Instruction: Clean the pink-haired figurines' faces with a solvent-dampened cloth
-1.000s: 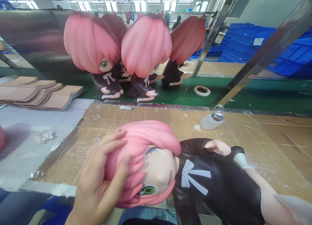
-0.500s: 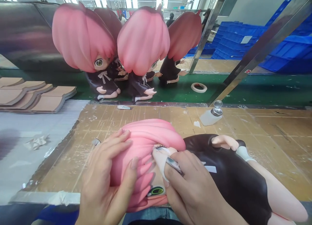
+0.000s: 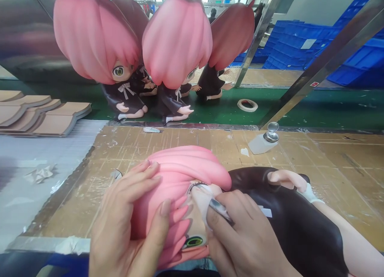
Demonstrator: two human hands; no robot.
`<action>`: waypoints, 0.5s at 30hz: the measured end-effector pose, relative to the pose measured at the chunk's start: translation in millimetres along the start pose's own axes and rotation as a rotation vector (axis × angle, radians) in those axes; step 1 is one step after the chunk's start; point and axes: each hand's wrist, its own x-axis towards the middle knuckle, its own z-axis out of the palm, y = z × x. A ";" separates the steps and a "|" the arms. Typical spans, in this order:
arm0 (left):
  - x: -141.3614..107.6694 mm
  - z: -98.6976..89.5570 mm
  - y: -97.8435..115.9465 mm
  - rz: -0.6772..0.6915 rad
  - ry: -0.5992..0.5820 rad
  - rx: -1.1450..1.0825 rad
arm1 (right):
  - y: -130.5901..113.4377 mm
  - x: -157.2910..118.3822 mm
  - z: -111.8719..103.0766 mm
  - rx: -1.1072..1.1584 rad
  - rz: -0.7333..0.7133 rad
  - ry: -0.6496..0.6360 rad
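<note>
A large pink-haired figure (image 3: pixel 183 161) in a black dress (image 3: pixel 303 225) lies on its side in front of me, its head to the left. My left hand (image 3: pixel 129 213) is cupped over the hair, thumb apart from the fingers, holding the head. My right hand (image 3: pixel 240 229) is closed on a white cloth (image 3: pixel 201 199) and a shiny metal tool (image 3: pixel 220 209), whose kind I cannot make out. The cloth touches the face at the upper eye, partly covering it. The lower green eye (image 3: pixel 193 241) shows between the hands.
Several similar figures (image 3: pixel 177 41) kneel on the green surface behind, near a tape roll (image 3: pixel 247 105). A white pump bottle (image 3: pixel 262 143) stands on the cardboard-covered table (image 3: pixel 120 153). Curved boards (image 3: pixel 60 119) are stacked left. A metal post (image 3: pixel 324 61) slants across the right, before blue crates (image 3: pixel 300 45).
The view has shifted slightly. My right hand and the cloth have moved a little down and right on the face, baring more of the upper eye's lashes. My left hand stays on the hair.
</note>
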 end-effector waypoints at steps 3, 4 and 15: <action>0.0 -0.8 -0.2 0.008 -0.005 -0.012 | -3.0 3.3 3.6 0.002 -0.004 0.039; -0.2 -1.1 0.1 -0.002 0.005 -0.017 | -2.7 3.2 3.6 -0.009 -0.010 0.044; -0.5 2.9 6.2 -0.057 0.045 0.036 | -1.3 1.1 3.9 -0.001 -0.003 0.040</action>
